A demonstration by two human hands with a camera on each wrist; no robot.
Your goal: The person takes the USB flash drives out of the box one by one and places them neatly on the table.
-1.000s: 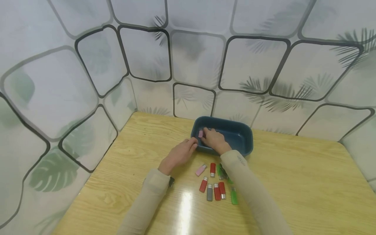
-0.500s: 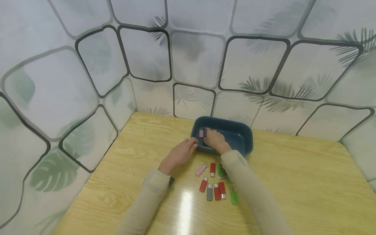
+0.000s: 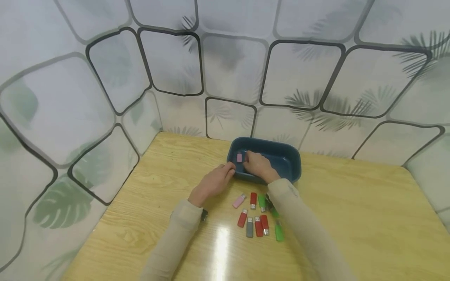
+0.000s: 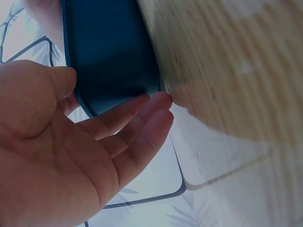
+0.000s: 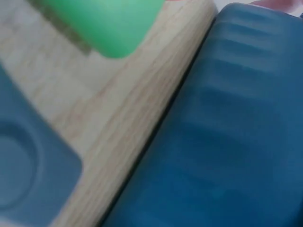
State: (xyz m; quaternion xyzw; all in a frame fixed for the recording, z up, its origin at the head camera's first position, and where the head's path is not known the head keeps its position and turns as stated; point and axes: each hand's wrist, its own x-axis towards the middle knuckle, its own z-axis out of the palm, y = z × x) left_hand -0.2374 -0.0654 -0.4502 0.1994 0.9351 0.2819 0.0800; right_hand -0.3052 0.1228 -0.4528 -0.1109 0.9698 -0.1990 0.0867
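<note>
In the head view a dark blue plastic box stands near the back of the table. My left hand holds its near left corner; in the left wrist view the thumb is at the rim of the box and the other fingers reach along its outside. My right hand is inside the box with fingers bent downward, just right of a pink USB stick. Whatever is under those fingertips is hidden. In front of the box lie another pink stick, several red sticks, a grey one and green ones.
The wooden table meets a patterned wall covering just behind the box. A dark object sits among the green sticks, partly behind the right sleeve. The right wrist view shows a green stick close up.
The pink stick in the box has turned straighter. My right fingers shifted slightly right of it; a dark patch beside them half a second ago is less visible. My left hand keeps its hold.
</note>
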